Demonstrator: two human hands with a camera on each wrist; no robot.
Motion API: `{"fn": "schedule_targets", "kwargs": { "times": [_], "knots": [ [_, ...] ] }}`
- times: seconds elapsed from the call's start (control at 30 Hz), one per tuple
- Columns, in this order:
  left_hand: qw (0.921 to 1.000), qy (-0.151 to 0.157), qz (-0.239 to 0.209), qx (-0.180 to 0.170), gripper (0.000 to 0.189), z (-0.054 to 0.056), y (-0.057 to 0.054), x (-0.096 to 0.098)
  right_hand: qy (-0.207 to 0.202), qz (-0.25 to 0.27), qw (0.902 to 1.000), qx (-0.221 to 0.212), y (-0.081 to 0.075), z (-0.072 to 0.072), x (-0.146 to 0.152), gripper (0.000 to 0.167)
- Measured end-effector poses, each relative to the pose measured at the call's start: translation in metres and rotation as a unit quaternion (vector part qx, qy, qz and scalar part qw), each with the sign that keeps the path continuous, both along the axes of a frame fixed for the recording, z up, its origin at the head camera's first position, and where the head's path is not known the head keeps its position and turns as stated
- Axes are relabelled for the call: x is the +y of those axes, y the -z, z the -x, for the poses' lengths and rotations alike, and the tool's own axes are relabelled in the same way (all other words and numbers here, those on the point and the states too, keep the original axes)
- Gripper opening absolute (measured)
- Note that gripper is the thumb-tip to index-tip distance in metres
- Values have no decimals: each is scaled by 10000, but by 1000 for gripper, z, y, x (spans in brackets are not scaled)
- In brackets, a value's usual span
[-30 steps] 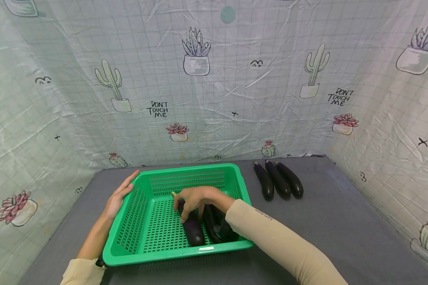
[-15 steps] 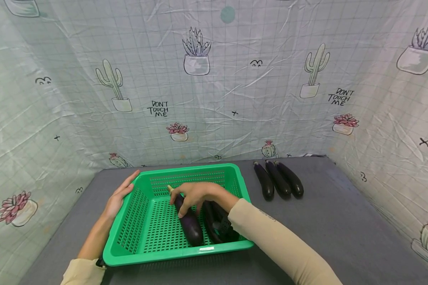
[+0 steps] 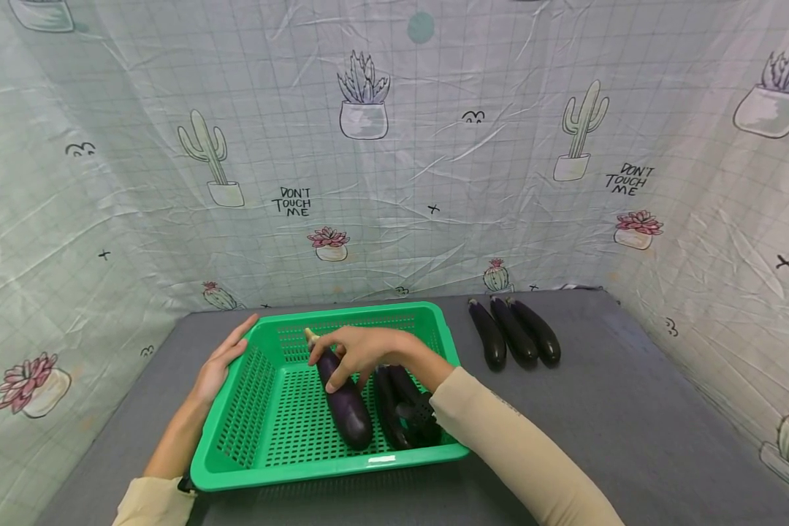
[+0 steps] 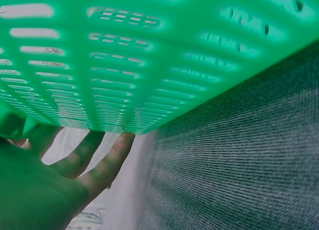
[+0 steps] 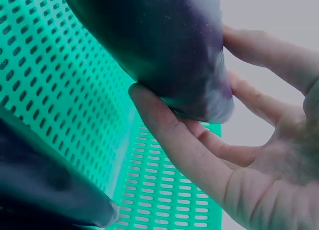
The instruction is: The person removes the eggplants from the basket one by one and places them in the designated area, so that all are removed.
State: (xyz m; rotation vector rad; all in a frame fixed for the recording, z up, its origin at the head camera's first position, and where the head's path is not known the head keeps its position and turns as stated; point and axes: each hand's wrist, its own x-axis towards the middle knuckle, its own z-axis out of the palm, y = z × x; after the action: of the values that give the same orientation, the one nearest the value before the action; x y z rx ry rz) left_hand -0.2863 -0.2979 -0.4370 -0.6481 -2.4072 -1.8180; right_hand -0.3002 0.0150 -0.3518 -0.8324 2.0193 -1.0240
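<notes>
My right hand (image 3: 361,354) holds a dark purple eggplant (image 3: 348,413) inside the green basket (image 3: 289,473), thumb on one side and fingers on the other. The eggplant's pale stem end is tipped up toward the back wall. In the right wrist view, fingers curl round the eggplant (image 5: 164,45) near one end, above the perforated floor. Along the basket's outer left side lies my left hand (image 3: 217,371); the left wrist view shows its fingers (image 4: 112,160) extended against the slotted wall. More eggplants (image 3: 389,416) lie at the basket's right, partly hidden by the right wrist.
Three eggplants (image 3: 514,332) lie side by side on the grey tabletop (image 3: 605,387), to the right of the basket. A printed cloth (image 3: 394,161) with cactus drawings hangs behind and at both sides. A black wrist device (image 3: 421,416) sits under the right wrist.
My right hand has raised the eggplant slightly and shifted it back and left, stem end lifting toward the basket's back wall. The left hand and basket have stayed in place.
</notes>
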Motion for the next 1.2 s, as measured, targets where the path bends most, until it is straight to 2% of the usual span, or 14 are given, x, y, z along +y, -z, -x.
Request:
{"fn": "schedule_targets", "kwargs": {
  "times": [0.27,0.5,0.7,0.87,1.1,1.2],
  "knots": [
    [10000,-1,19,46,56,0,1,-1,135,264,9996,-5,-9,-4,10,49],
    [10000,-18,27,16,56,2,0,-1,315,332,9982,381,-16,-7,20,46],
    [10000,-32,-16,27,56,4,-1,-1,291,504,9963,625,-24,-8,33,49],
    [10000,-19,-16,50,56,5,-1,1,235,744,9941,751,-29,-12,49,51],
    [10000,-28,-24,14,56,4,-1,0,598,856,9908,862,-34,-19,73,50],
    [10000,-24,-37,26,56,3,-1,0,509,998,9884,1021,-35,-18,83,51]
  ]
}}
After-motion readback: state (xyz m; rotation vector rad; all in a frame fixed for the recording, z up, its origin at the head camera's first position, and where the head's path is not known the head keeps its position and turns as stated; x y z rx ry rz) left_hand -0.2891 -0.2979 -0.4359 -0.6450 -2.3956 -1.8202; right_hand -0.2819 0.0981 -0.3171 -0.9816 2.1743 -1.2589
